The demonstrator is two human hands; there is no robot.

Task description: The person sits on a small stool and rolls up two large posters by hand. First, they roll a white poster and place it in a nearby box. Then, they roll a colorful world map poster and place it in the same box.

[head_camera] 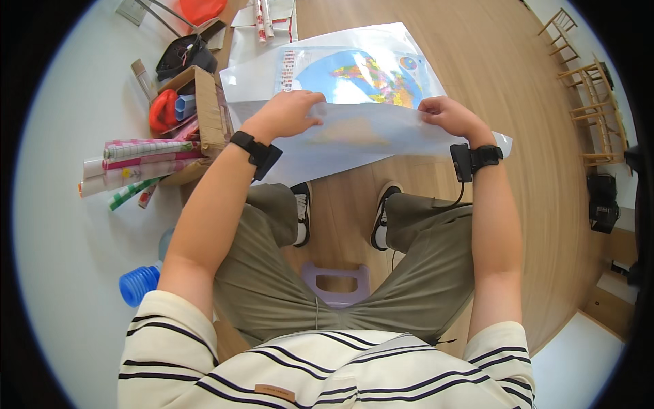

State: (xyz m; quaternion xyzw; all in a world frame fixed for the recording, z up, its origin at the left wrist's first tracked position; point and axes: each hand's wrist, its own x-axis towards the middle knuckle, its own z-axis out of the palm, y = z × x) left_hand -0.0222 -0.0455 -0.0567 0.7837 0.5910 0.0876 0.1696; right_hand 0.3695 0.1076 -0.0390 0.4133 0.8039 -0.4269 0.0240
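Note:
A glossy printed world map [352, 76] lies on a larger white sheet [250, 84] on the floor in front of me. Its near edge is lifted and folded back, so the pale underside faces me. My left hand [294, 112] holds this raised edge at the left, thumb below and fingers above. At the right, my right hand [442, 115] pinches the same edge with curled fingers. Part of the map is hidden behind the raised flap. Both wrists wear black strapped devices.
To the left stands a cardboard box [207, 107] with rolled patterned sheets [148, 158], near a black bin [186, 56]. More rolls [263, 20] lie beyond the map. A purple plastic stool [337, 299] is beneath me, my shoes nearby. Wooden chairs [595, 112] stand far right.

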